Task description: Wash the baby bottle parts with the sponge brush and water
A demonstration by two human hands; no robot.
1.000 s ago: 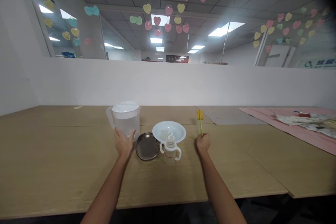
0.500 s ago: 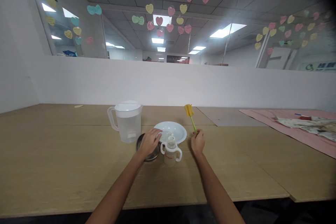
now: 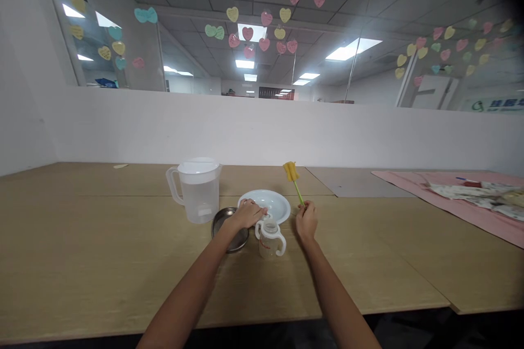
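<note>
My right hand (image 3: 307, 221) is closed around the green stem of a bottle brush (image 3: 291, 171), whose yellow sponge head points up. My left hand (image 3: 249, 214) reaches over the front of a white plate (image 3: 282, 206), fingers stretched out toward small white parts in it that are mostly hidden. Just in front of those fingers stands a clear baby bottle (image 3: 269, 245), uncapped, with two white handles; whether they touch it I cannot tell. Under my left wrist lies a round metal dish (image 3: 221, 221).
A translucent lidded pitcher (image 3: 200, 193) with liquid in it stands left of the metal dish. At the far right a pink cloth (image 3: 393, 179) carries several items. A small flat pale piece (image 3: 120, 166) lies at the back left. A white wall (image 3: 262, 131) bounds the table behind.
My left hand has moved right, from the plate's left edge to just behind the bottle. The bottle has shifted slightly right and turned. My right hand still holds the brush, nearly unmoved.
</note>
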